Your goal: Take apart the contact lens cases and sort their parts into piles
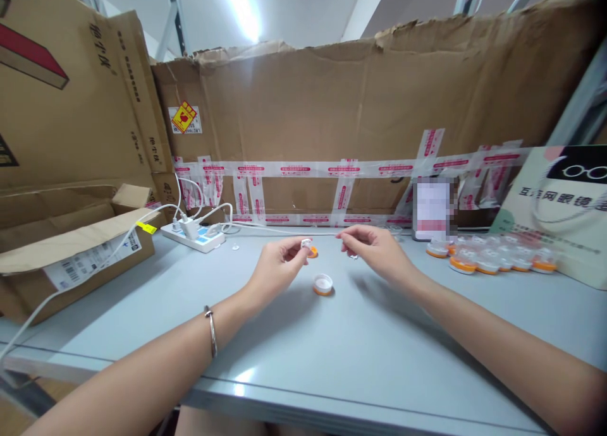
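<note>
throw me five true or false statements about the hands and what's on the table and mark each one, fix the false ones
1. The left hand is nearer the power strip than the right hand is. True.
2. The left hand is empty. False: it pinches a small whitish piece between thumb and fingers.
3. A round white-and-orange piece rests on the table, nearer the camera than the fingertips. True.
4. The power strip is black. False: it is white.
5. Several containers with orange bases stand to the right of the right hand. True.
</note>
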The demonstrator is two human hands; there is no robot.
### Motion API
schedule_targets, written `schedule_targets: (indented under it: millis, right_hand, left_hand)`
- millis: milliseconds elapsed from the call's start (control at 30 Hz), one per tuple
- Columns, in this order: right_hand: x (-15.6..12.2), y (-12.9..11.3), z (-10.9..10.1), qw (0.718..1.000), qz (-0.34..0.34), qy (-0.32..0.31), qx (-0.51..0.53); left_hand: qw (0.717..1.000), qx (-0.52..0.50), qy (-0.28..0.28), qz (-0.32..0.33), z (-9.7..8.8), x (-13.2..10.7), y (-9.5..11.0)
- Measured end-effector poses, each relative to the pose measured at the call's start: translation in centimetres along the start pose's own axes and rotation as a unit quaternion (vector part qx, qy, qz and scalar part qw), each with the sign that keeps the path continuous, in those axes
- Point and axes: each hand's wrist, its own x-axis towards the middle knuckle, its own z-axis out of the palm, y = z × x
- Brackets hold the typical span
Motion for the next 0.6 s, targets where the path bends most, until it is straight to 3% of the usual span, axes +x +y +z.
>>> schedule_targets:
  millis: [133, 367, 500, 600]
  right_hand:
    - [-1.8, -2.2, 1.8, 0.994, -0.017, -0.042, 0.095]
    - [-2.9, -3.1, 2.0, 0.983, -0.065, -0.062, 0.158]
    - [-3.1, -3.3, 2.0, 0.979, -0.066, -0.055, 0.184]
    - [-3.2, -3.6, 2.1, 0.977, -0.038, -0.056, 0.200]
  left_hand:
    - [0.998, -0.057, 0.005, 0.007, -0.1, -0.2, 0.6]
    - [0.989, -0.147, -0.010, 0.016, 0.1, -0.7, 1.8]
    - [0.991, -0.131, 0.001, 0.039, 0.0, -0.9, 1.9]
    - [0.992, -0.045, 0.033, 0.111, -0.2, -0.8, 1.5]
